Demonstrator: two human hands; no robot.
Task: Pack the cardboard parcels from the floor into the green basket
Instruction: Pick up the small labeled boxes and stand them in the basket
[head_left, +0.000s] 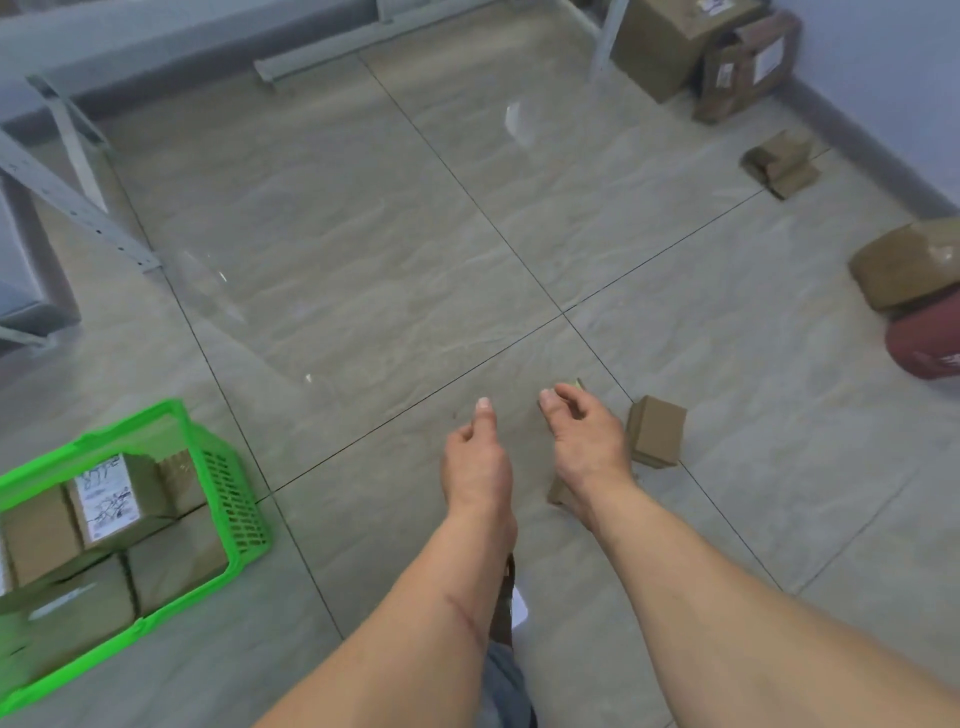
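The green basket (228, 499) stands on the floor at the lower left, with several brown cardboard parcels (119, 519) packed inside, one bearing a white label. Both my forearms reach forward over the tiles. My left hand (475, 457) hovers with loosely curled fingers and holds nothing. My right hand (582, 436) is beside it, fingers apart, over a flat parcel (558, 493) that is mostly hidden under the hand and wrist. A small cardboard box (655, 430) sits on the floor just right of my right hand.
Two small parcels (779, 163) lie near the right wall. A larger taped parcel (904, 265) rests on a red object (924, 343) at the right edge. Big boxes (670, 41) stand at the back right. A grey metal shelf frame (78, 208) lines the left.
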